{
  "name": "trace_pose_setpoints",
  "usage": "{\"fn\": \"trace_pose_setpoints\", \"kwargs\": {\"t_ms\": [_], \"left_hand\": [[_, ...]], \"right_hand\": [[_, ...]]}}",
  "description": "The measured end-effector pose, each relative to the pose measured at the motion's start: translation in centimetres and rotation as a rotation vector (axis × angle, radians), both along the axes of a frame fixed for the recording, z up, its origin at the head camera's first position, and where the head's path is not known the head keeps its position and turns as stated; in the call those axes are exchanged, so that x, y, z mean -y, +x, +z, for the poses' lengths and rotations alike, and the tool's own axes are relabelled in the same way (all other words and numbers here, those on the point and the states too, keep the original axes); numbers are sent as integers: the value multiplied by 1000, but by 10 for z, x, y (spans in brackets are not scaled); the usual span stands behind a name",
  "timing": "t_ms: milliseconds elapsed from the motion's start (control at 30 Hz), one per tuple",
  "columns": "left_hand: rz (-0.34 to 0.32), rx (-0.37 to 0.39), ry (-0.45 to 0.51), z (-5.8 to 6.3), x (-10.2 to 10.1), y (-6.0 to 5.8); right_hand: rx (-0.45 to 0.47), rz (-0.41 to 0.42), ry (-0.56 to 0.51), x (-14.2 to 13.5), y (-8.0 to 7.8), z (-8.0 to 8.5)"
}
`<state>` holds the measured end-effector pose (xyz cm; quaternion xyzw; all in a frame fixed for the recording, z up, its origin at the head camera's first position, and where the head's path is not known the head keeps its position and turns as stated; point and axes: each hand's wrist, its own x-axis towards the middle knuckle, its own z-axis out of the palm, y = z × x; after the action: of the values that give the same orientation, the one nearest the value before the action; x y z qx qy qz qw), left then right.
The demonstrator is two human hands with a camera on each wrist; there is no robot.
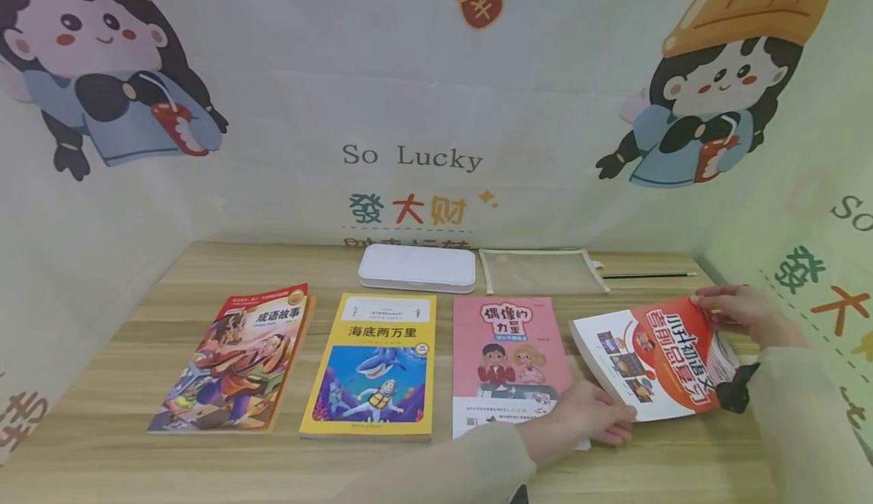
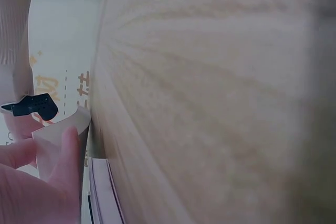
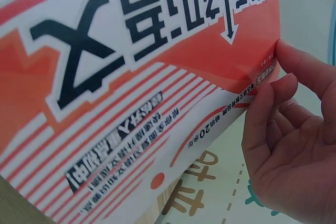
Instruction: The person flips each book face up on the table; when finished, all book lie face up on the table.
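Note:
A red and white book (image 1: 644, 364) is held by both hands at the right of the table, tilted and partly raised. My left hand (image 1: 589, 422) grips its lower left corner, over the bottom of a pink book (image 1: 505, 352). The left wrist view shows my left fingers (image 2: 68, 156) against the book's edge. My right hand (image 1: 733, 313) pinches the upper right corner, with thumb and fingers plain in the right wrist view. A yellow book (image 1: 371, 383) with a shark picture and an orange storybook (image 1: 235, 367) lie flat further left.
Along the back of the wooden table (image 1: 136, 458) are a white case (image 1: 417, 267), a beige mesh pouch (image 1: 542, 270) and a thin dark pencil-like stick (image 1: 651, 275). A printed cloth (image 1: 423, 95) hangs behind and at both sides.

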<state>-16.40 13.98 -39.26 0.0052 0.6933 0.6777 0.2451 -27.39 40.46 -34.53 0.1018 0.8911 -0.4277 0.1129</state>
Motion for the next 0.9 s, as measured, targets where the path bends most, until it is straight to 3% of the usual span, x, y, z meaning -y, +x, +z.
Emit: {"fn": "trace_pose_setpoints", "kwargs": {"t_ms": [233,500,900], "left_hand": [[-73,63,26,-2,1,-1],[-143,76,51,-5,-1,-3],[-249,103,40,-7,-1,-5]], "right_hand": [[2,9,-8,0,1,-10],[3,4,29,5,0,-15],[-11,156,36,19,-7,-16]]}}
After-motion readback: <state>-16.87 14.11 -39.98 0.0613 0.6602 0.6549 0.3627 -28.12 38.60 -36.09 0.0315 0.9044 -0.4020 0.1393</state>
